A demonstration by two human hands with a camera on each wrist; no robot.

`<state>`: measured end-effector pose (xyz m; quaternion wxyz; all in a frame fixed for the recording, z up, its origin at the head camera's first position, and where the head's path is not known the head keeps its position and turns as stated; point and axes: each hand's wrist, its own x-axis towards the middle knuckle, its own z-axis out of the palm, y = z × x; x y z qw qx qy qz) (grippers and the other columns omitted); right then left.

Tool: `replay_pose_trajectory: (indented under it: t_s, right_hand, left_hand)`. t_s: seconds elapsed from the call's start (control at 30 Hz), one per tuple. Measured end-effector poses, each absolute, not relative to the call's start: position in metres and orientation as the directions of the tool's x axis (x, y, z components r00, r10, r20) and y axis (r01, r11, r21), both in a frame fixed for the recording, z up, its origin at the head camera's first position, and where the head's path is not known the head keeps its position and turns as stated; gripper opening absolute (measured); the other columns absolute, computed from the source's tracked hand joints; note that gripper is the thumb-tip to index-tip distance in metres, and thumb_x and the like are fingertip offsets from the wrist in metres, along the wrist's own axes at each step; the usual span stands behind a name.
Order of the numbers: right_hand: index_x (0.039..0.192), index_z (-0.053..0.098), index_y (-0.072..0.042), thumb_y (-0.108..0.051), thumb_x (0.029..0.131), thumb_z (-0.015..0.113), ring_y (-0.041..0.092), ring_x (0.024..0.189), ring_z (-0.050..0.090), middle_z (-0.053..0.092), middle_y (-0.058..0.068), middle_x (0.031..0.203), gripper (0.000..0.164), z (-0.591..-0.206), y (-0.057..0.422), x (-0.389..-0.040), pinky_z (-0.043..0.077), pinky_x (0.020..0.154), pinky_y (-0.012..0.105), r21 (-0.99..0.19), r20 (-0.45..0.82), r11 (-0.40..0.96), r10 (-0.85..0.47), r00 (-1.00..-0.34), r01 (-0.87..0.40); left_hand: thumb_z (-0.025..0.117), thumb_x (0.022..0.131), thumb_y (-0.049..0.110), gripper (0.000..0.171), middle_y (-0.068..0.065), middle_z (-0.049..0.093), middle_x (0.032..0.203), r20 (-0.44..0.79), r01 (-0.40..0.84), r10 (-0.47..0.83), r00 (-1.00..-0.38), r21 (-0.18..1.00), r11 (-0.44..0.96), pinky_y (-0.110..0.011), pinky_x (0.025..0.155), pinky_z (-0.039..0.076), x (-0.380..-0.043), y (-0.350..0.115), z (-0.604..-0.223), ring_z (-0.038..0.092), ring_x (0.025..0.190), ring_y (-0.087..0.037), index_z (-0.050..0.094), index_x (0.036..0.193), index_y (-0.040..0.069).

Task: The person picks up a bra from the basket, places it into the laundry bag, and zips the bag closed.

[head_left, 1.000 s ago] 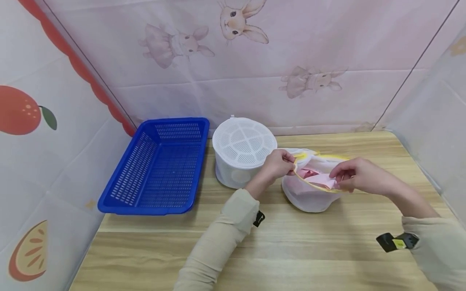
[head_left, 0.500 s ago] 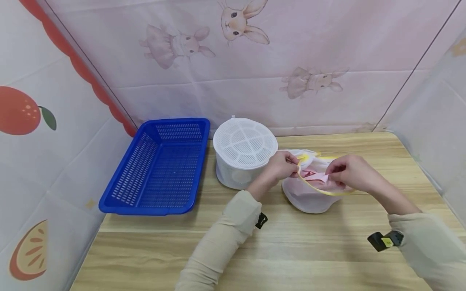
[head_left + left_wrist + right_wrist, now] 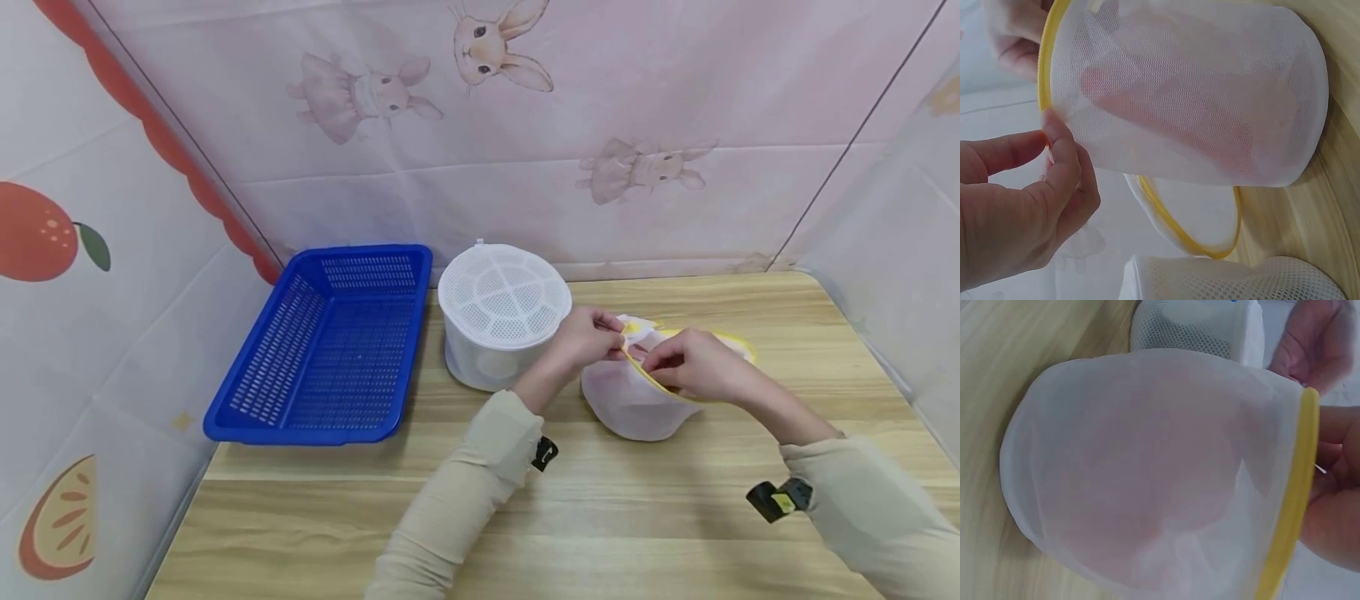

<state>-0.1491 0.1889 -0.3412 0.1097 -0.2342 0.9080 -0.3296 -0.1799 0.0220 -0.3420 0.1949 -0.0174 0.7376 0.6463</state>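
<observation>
A white mesh laundry bag with yellow zip trim stands upright on the table, its mouth unzipped. My left hand pinches the trim between thumb and index finger at the bag's left side. Pink cloth lies inside, showing through the mesh in both wrist views. My right hand reaches over the near rim into the mouth, fingers curled and pinching a pale edge of the cloth; the fingertips are partly hidden. Behind the bag, its yellow-edged flap hangs folded back.
A second white mesh bag, round and closed on top, stands just left of the left hand. Farther left is a blue plastic basket with slotted sides. Printed cloth walls border the wooden table.
My right hand has moved left and deeper into the bag's mouth, and the pink cloth is now mostly out of sight. My left hand has shifted slightly right, still holding the trim.
</observation>
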Motion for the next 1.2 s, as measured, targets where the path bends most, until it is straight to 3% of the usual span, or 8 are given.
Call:
replay_pose_trajectory:
  t_s: [0.17, 0.33, 0.47, 0.6, 0.8, 1.0, 1.2]
  right_hand:
    - [0.087, 0.068, 0.000, -0.001, 0.082, 0.063, 0.011, 0.065, 0.054, 0.063, 0.001, 0.075, 0.007, -0.333, 0.198, -0.149, 0.048, 0.058, 0.024, -0.724, -0.112, 0.620, -0.539, -0.835, -0.303]
    - [0.095, 0.064, 0.007, 0.002, 0.084, 0.059, 0.014, 0.063, 0.059, 0.063, 0.007, 0.077, 0.014, -0.323, 0.212, -0.151, 0.052, 0.057, 0.030, -0.767, -0.098, 0.589, -0.499, -0.861, -0.254]
    - [0.097, 0.062, 0.009, 0.000, 0.086, 0.058, 0.017, 0.063, 0.060, 0.063, 0.008, 0.078, 0.015, -0.318, 0.227, -0.155, 0.052, 0.056, 0.031, -0.763, -0.056, 0.607, -0.405, -0.913, -0.223]
    - [0.097, 0.058, 0.015, -0.001, 0.086, 0.059, 0.011, 0.060, 0.056, 0.061, -0.002, 0.072, 0.020, -0.323, 0.246, -0.163, 0.051, 0.055, 0.025, -0.774, -0.012, 0.613, -0.262, -0.965, -0.157]
    - [0.101, 0.057, 0.015, -0.014, 0.088, 0.060, 0.008, 0.061, 0.051, 0.058, -0.007, 0.071, 0.032, -0.341, 0.266, -0.170, 0.049, 0.055, 0.022, -0.757, -0.059, 0.653, -0.118, -0.991, -0.032]
    - [0.101, 0.062, 0.009, -0.029, 0.086, 0.064, 0.011, 0.064, 0.049, 0.055, -0.003, 0.072, 0.041, -0.353, 0.272, -0.173, 0.047, 0.057, 0.025, -0.708, -0.159, 0.706, -0.124, -0.979, 0.025]
    - [0.099, 0.063, 0.011, -0.015, 0.088, 0.060, 0.010, 0.065, 0.050, 0.060, 0.002, 0.080, 0.028, -0.352, 0.272, -0.174, 0.046, 0.058, 0.025, -0.721, -0.195, 0.693, -0.185, -0.963, 0.013]
  left_hand:
    - [0.056, 0.078, -0.016, 0.016, -0.008, 0.053, 0.071, -0.304, -0.271, 0.230, -0.924, 0.948, 0.165, -0.021, 0.054, 0.052, -0.181, 0.017, -0.343, 0.052, 0.052, -0.013, 0.058, 0.094, -0.013]
    - [0.057, 0.079, -0.015, 0.013, -0.008, 0.052, 0.073, -0.313, -0.278, 0.235, -0.920, 0.946, 0.170, -0.022, 0.055, 0.053, -0.183, 0.013, -0.345, 0.052, 0.052, -0.013, 0.058, 0.091, -0.011]
    - [0.058, 0.079, -0.014, 0.011, -0.013, 0.056, 0.080, -0.316, -0.277, 0.232, -0.920, 0.943, 0.187, -0.022, 0.056, 0.053, -0.184, 0.009, -0.346, 0.053, 0.053, -0.013, 0.059, 0.089, -0.008]
    - [0.058, 0.080, -0.013, 0.011, -0.014, 0.056, 0.083, -0.317, -0.271, 0.231, -0.920, 0.939, 0.212, -0.022, 0.057, 0.053, -0.183, 0.006, -0.345, 0.053, 0.054, -0.013, 0.059, 0.089, -0.006]
    - [0.057, 0.080, -0.013, 0.010, -0.016, 0.056, 0.084, -0.313, -0.256, 0.242, -0.918, 0.937, 0.239, -0.020, 0.055, 0.052, -0.184, 0.003, -0.345, 0.053, 0.054, -0.013, 0.058, 0.088, -0.007]
    - [0.056, 0.079, -0.015, 0.012, -0.010, 0.054, 0.079, -0.311, -0.241, 0.266, -0.913, 0.934, 0.263, -0.019, 0.055, 0.052, -0.185, 0.002, -0.345, 0.052, 0.054, -0.013, 0.058, 0.089, -0.008]
    - [0.055, 0.080, -0.014, 0.014, -0.005, 0.051, 0.075, -0.319, -0.229, 0.281, -0.905, 0.923, 0.310, -0.020, 0.057, 0.052, -0.188, -0.003, -0.342, 0.052, 0.056, -0.012, 0.059, 0.091, -0.007]
